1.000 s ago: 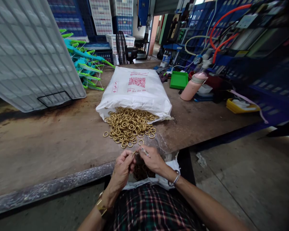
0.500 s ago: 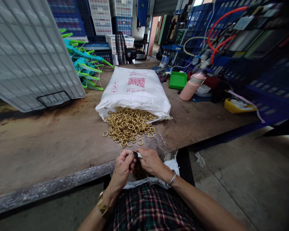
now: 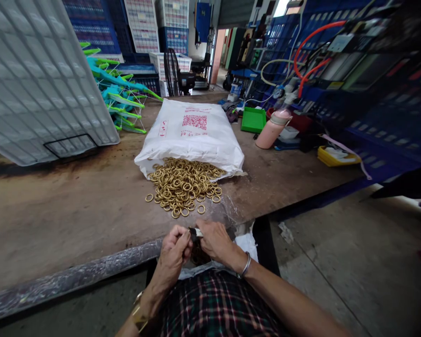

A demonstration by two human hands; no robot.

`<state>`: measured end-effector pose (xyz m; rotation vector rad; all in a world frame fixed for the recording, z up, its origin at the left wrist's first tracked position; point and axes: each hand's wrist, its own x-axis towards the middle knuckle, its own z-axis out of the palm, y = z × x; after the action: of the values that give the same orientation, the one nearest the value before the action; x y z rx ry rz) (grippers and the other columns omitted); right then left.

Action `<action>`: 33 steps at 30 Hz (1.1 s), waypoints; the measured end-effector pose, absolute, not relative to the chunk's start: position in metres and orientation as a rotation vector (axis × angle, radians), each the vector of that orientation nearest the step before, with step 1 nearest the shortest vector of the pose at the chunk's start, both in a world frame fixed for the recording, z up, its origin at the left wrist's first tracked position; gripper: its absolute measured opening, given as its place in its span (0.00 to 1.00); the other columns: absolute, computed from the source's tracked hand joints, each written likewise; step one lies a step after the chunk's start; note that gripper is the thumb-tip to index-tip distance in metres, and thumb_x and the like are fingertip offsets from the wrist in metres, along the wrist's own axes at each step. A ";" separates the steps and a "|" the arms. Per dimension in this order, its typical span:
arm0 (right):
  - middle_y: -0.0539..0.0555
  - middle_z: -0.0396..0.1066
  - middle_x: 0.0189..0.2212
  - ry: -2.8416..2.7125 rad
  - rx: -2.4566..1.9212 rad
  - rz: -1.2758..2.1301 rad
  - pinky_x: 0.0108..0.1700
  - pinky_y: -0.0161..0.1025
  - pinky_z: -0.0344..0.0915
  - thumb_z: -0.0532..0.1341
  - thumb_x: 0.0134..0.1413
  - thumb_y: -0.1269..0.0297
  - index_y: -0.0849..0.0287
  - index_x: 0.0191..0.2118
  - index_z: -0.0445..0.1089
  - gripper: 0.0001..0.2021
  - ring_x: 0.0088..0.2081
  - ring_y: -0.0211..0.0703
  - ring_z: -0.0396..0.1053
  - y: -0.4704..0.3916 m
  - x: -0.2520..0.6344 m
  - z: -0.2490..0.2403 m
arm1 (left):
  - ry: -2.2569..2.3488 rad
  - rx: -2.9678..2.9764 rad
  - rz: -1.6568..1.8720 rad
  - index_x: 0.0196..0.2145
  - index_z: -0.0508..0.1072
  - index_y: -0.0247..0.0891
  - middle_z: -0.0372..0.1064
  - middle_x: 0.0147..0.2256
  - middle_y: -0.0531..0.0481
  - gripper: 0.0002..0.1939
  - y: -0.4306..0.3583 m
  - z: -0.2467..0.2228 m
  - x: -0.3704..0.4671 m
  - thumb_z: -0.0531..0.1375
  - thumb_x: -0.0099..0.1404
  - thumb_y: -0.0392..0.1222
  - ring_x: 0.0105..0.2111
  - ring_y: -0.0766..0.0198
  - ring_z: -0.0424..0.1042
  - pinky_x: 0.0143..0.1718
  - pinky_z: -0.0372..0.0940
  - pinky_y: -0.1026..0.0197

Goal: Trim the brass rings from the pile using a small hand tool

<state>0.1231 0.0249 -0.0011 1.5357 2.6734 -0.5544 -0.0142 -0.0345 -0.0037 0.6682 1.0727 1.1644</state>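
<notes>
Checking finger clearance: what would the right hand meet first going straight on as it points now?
Likely the dark piece at the fingertips of the left hand, then that hand itself. The right hand points leftward at them; exact depth is unclear.

White plastic-woven sack [image 3: 215, 144] — red square QR code [image 3: 194, 122] on top, red Chinese-style characters [image 3: 193, 134] and small print around it, too blurred to read. Black plastic fan [image 3: 185, 80] — tiny pale marking on housing, illegible.
</notes>
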 end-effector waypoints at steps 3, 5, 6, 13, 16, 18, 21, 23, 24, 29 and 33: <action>0.55 0.72 0.30 2.611 1.657 -0.490 0.29 0.36 0.48 0.50 0.53 0.71 0.60 0.42 0.65 0.12 0.29 0.41 0.67 0.036 0.131 -0.001 | 0.996 0.704 1.070 0.25 0.61 0.37 0.59 0.18 0.59 0.17 -0.043 0.015 -0.012 0.60 0.58 0.52 0.14 0.76 0.52 0.15 0.46 0.70; 0.55 0.71 0.28 2.606 1.759 -0.464 0.30 0.36 0.49 0.49 0.55 0.70 0.60 0.40 0.65 0.10 0.29 0.41 0.66 0.046 0.137 -0.001 | 0.890 0.658 1.062 0.25 0.62 0.38 0.59 0.18 0.59 0.16 -0.046 0.025 -0.010 0.61 0.58 0.52 0.14 0.76 0.52 0.14 0.45 0.70; 0.54 0.71 0.28 2.613 1.816 -0.457 0.30 0.36 0.50 0.49 0.55 0.70 0.60 0.40 0.65 0.10 0.29 0.41 0.67 0.050 0.139 -0.001 | 0.854 0.611 1.076 0.25 0.61 0.38 0.59 0.18 0.59 0.16 -0.045 0.029 -0.009 0.61 0.57 0.51 0.14 0.76 0.51 0.14 0.45 0.70; 0.55 0.70 0.39 2.603 2.018 -0.407 0.33 0.35 0.54 0.55 0.57 0.63 0.58 0.42 0.62 0.09 0.37 0.43 0.68 0.060 0.126 0.003 | 0.857 0.338 1.144 0.25 0.63 0.36 0.64 0.24 0.54 0.16 -0.030 0.017 -0.008 0.64 0.53 0.50 0.16 0.77 0.55 0.14 0.47 0.71; 0.55 0.68 0.40 2.597 1.999 -0.363 0.32 0.35 0.54 0.55 0.57 0.63 0.57 0.43 0.62 0.09 0.37 0.43 0.68 0.060 0.119 0.002 | 0.848 0.328 1.156 0.25 0.63 0.36 0.65 0.24 0.53 0.14 -0.029 0.009 -0.009 0.62 0.55 0.47 0.15 0.75 0.57 0.14 0.48 0.70; 0.55 0.68 0.40 2.618 1.999 -0.377 0.32 0.35 0.55 0.55 0.56 0.65 0.57 0.42 0.62 0.08 0.36 0.43 0.68 0.061 0.119 0.001 | 0.829 0.299 1.161 0.28 0.63 0.38 0.66 0.23 0.54 0.11 -0.030 0.006 -0.010 0.61 0.55 0.45 0.15 0.74 0.58 0.13 0.48 0.70; 0.56 0.67 0.41 2.685 1.994 -0.438 0.33 0.35 0.56 0.54 0.54 0.67 0.58 0.42 0.62 0.09 0.38 0.43 0.68 0.062 0.122 -0.004 | 0.800 0.232 1.152 0.36 0.66 0.38 0.67 0.23 0.54 0.13 -0.029 0.004 -0.012 0.62 0.53 0.42 0.16 0.72 0.61 0.13 0.50 0.70; 0.55 0.68 0.40 2.732 1.982 -0.496 0.35 0.35 0.57 0.54 0.52 0.71 0.59 0.43 0.62 0.11 0.38 0.43 0.68 0.062 0.126 -0.007 | 0.768 0.172 1.145 0.36 0.69 0.36 0.68 0.24 0.52 0.14 -0.027 0.005 -0.014 0.63 0.51 0.40 0.18 0.71 0.64 0.15 0.53 0.70; 0.55 0.69 0.40 2.766 1.966 -0.539 0.35 0.35 0.58 0.53 0.51 0.74 0.59 0.44 0.62 0.13 0.38 0.43 0.68 0.062 0.127 -0.009 | 0.752 0.138 1.147 0.34 0.70 0.35 0.69 0.25 0.51 0.13 -0.026 0.005 -0.015 0.64 0.50 0.40 0.20 0.70 0.65 0.15 0.55 0.70; 0.54 0.71 0.37 2.997 1.783 -1.028 0.41 0.35 0.60 0.52 0.52 0.74 0.58 0.39 0.65 0.10 0.39 0.41 0.68 0.055 0.127 -0.003 | 0.872 -0.030 1.189 0.26 0.68 0.34 0.70 0.28 0.48 0.11 -0.020 0.006 -0.017 0.66 0.48 0.40 0.25 0.66 0.70 0.18 0.61 0.69; 0.53 0.71 0.34 3.009 1.685 -1.447 0.40 0.35 0.61 0.51 0.56 0.68 0.58 0.37 0.66 0.08 0.36 0.39 0.67 0.044 0.120 0.017 | 0.956 0.164 1.221 0.26 0.66 0.35 0.66 0.23 0.55 0.14 -0.017 0.010 -0.014 0.67 0.48 0.43 0.21 0.71 0.65 0.15 0.55 0.72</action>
<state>0.1197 0.0444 0.0172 1.6850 3.0085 -1.4475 -0.0138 -0.0172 0.0103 0.1639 0.9565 1.2208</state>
